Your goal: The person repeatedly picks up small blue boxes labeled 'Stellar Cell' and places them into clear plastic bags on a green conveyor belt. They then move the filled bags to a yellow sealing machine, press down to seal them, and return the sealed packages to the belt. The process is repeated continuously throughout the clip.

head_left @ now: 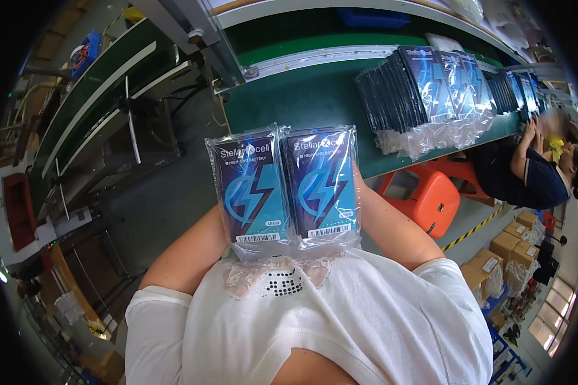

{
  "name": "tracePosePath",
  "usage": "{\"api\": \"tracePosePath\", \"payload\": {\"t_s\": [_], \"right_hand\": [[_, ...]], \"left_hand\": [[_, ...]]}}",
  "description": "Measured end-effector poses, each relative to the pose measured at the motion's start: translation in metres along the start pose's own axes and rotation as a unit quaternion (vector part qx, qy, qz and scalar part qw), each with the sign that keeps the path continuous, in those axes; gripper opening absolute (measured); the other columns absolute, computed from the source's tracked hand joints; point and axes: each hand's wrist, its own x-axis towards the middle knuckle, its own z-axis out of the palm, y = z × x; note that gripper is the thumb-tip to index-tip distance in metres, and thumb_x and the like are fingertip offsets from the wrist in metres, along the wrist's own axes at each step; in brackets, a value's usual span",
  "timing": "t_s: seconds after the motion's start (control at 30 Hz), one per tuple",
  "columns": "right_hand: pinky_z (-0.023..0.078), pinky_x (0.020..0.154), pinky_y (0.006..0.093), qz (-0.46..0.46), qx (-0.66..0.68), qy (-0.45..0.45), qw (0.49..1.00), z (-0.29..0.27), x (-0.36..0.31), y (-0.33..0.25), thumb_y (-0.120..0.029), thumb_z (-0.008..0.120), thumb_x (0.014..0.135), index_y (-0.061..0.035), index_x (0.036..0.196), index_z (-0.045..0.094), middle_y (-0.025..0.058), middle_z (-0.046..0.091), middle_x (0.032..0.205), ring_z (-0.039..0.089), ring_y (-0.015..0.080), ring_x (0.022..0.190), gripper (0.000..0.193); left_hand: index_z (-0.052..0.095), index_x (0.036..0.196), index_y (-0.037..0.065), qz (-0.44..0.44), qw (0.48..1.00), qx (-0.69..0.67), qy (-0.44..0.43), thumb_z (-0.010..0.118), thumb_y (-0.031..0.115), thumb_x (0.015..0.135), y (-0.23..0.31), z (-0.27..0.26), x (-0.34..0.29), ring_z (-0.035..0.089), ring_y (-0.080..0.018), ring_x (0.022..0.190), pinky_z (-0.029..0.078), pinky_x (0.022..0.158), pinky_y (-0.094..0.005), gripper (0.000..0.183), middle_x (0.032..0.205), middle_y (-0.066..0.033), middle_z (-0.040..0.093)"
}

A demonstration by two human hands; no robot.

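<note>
Two battery packs in clear plastic wrap, a left one and a right one, are held upright side by side before my chest. Each has a dark purple and teal front with a lightning-bolt print and a barcode along its lower edge. My right hand grips the outer side of the right pack; only a sliver of it shows, and its fingers are mostly behind the pack. My left forearm runs up behind the left pack, which hides my left hand. Loose clear wrap hangs below both packs.
A green workbench lies ahead, with a row of similar wrapped packs at its right. Orange stools stand beside it. A co-worker sits farther right. Cardboard boxes are at the lower right, and a metal-framed machine is on the left.
</note>
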Motion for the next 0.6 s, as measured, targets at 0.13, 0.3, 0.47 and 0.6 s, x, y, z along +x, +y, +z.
{"api": "tracePosePath", "payload": {"t_s": [0.13,0.3,0.47,0.6], "right_hand": [[0.055,0.071,0.0381,0.009,-0.014,-0.017,1.0,0.003,-0.002,0.015,-0.039,0.041,0.094,-0.004,0.103,0.062,0.0152,0.064,0.099,0.064,0.0256,0.083,0.042],[0.055,0.072,0.0383,0.022,-0.053,-0.017,0.998,-0.008,-0.008,0.038,-0.044,0.041,0.093,-0.0039,0.106,0.061,0.0157,0.064,0.102,0.064,0.0264,0.085,0.047],[0.055,0.073,0.0399,0.054,-0.005,-0.016,0.998,-0.008,-0.018,0.054,-0.052,0.04,0.091,-0.0038,0.108,0.061,0.0172,0.063,0.102,0.064,0.028,0.085,0.055],[0.056,0.071,0.039,0.071,-0.002,-0.047,0.996,0.019,-0.035,0.04,-0.049,0.039,0.092,-0.0029,0.108,0.061,0.0175,0.064,0.1,0.065,0.0277,0.083,0.053]], "left_hand": [[0.061,0.107,0.005,0.001,0.999,-0.011,0.031,0.044,0.035,0.094,-0.014,-0.004,-0.023,0.065,-0.0228,0.082,0.056,0.071,-0.0342,0.037,0.098,-0.0134,0.065],[0.061,0.107,0.005,0.004,0.998,-0.03,0.06,0.044,0.035,0.094,-0.032,-0.014,-0.05,0.065,-0.0227,0.082,0.056,0.071,-0.0342,0.037,0.099,-0.0132,0.065],[0.061,0.107,0.005,0.008,0.997,-0.044,0.06,0.044,0.036,0.094,-0.042,-0.021,-0.059,0.065,-0.0225,0.082,0.056,0.071,-0.0341,0.038,0.099,-0.0131,0.065],[0.061,0.108,0.006,0.017,0.997,-0.048,0.051,0.044,0.036,0.094,-0.041,-0.025,-0.057,0.065,-0.0224,0.083,0.056,0.071,-0.034,0.038,0.099,-0.013,0.065]]}}
